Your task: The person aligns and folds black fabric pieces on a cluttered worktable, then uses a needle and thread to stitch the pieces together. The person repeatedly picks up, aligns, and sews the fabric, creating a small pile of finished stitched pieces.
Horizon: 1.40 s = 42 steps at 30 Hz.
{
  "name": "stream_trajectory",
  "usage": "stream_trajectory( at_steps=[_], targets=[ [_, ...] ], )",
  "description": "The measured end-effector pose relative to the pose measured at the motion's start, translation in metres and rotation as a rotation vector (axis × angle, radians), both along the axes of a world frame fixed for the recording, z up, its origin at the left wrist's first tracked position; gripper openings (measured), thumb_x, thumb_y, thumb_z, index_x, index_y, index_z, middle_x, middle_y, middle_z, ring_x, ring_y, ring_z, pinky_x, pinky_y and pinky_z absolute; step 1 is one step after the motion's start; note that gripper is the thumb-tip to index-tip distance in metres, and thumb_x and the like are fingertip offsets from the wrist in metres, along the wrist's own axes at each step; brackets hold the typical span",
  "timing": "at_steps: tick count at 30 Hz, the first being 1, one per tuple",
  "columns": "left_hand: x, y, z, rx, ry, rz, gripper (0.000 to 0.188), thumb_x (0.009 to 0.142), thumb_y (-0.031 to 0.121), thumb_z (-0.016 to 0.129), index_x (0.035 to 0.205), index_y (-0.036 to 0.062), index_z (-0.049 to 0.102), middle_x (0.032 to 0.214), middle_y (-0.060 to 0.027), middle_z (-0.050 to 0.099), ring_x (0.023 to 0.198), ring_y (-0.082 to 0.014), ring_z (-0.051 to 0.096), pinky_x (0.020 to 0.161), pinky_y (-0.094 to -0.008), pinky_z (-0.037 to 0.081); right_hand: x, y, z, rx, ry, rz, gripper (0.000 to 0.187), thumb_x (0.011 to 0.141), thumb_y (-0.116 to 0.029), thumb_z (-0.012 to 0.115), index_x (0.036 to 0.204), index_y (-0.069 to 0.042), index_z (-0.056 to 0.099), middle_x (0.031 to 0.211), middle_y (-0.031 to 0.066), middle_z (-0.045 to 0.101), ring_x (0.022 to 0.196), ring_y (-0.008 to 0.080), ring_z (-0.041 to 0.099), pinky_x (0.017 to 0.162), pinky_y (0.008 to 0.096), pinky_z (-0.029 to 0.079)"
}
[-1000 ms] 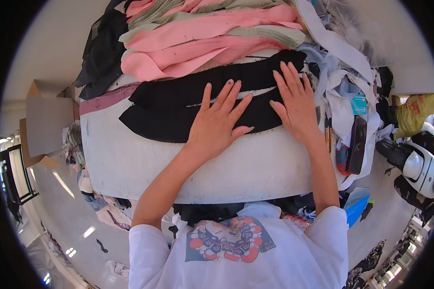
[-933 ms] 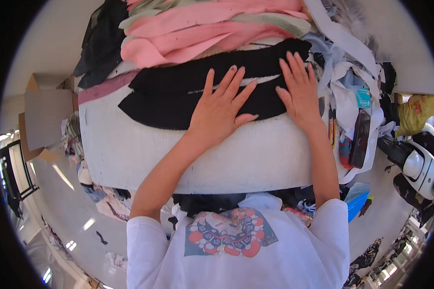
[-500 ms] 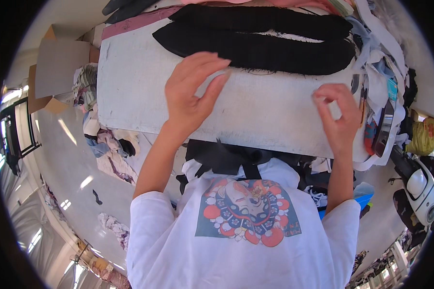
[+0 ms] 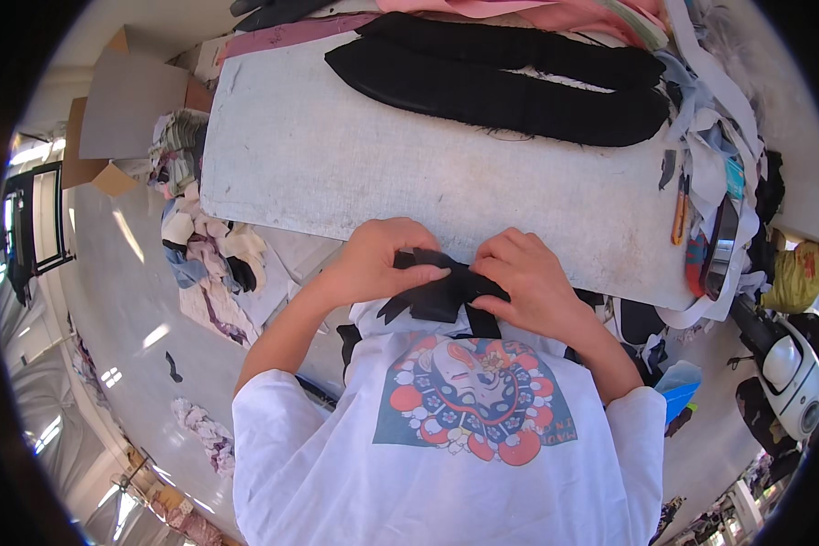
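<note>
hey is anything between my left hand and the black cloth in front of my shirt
Nothing visible stands in the way: your left hand touches the black cloth directly, as does your right hand.

Black was shown by the held cloth point(image 4: 435, 302) and fabric strips point(image 4: 537, 102), grey-white by the desk point(image 4: 409, 187), red-and-blue print point(image 4: 473, 400) by the white shirt point(image 4: 337, 491)

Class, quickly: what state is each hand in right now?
Left hand: closed, pinching black cloth.
Right hand: curled at the same black cloth; whether it grips cannot be told.
</note>
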<state>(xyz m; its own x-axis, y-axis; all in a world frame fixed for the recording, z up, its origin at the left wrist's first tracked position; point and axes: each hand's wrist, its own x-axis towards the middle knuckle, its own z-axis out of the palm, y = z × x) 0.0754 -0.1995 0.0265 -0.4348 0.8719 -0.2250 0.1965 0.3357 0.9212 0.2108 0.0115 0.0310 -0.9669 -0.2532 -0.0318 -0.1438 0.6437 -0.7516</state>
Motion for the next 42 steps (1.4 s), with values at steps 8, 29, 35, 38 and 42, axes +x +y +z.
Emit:
stream_trajectory(
  at_steps=[8,29,35,38,42],
  targets=[
    [-0.013,0.006,0.006,-0.101,-0.572,0.314,0.014,0.086,0.013,0.072,0.091,0.0030,0.065,0.071,-0.0002,0.063,0.055,-0.0059,0.056,0.047,-0.0193,0.040,0.003,0.014,-0.013,-0.148,-0.011,-0.050,0.024,0.071,-0.011,0.076,0.092,-0.007,0.065,0.094,0.0043,0.062,0.092,0.0246,0.057,0.078,0.0363,0.044],
    [0.001,0.093,0.005,0.336,-0.666,0.026,0.091,0.083,0.083,0.031,0.134,0.0087,0.048,0.115,-0.0032,0.061,0.100,-0.0135,0.060,0.093,-0.0290,0.042,-0.034,0.019,0.030,-1.610,-0.020,-0.549,0.021,0.092,-0.006,0.061,0.112,-0.003,0.055,0.099,0.0081,0.067,0.081,0.0110,0.066,0.073,0.0238,0.055],
    [0.008,0.074,-0.001,0.089,-0.864,-0.206,0.034,0.085,0.027,0.075,0.106,0.0023,0.065,0.091,-0.0001,0.066,0.081,-0.0050,0.060,0.076,-0.0185,0.046,-0.013,0.064,0.029,-1.934,0.190,-0.367,0.028,0.096,-0.016,0.045,0.116,0.001,0.052,0.081,0.0035,0.056,0.048,0.0076,0.038,0.048,0.0249,0.034],
    [-0.009,0.052,0.003,-0.040,-0.810,-0.165,0.018,0.080,0.010,0.078,0.093,0.0028,0.069,0.085,0.0027,0.067,0.076,-0.0028,0.059,0.071,-0.0170,0.046,0.013,0.091,0.009,-1.955,0.351,-0.422,0.027,0.095,-0.018,0.044,0.111,0.001,0.055,0.072,0.0017,0.050,0.045,0.0076,0.037,0.048,0.0257,0.033],
    [-0.028,0.034,0.006,-0.163,-0.703,-0.100,0.018,0.078,0.009,0.079,0.092,0.0036,0.069,0.076,0.0023,0.066,0.066,-0.0036,0.059,0.059,-0.0179,0.045,0.040,0.114,-0.015,-1.876,0.442,-0.520,0.028,0.095,-0.020,0.043,0.109,0.001,0.056,0.066,0.0004,0.047,0.044,0.0076,0.036,0.048,0.0266,0.033]
  ],
)
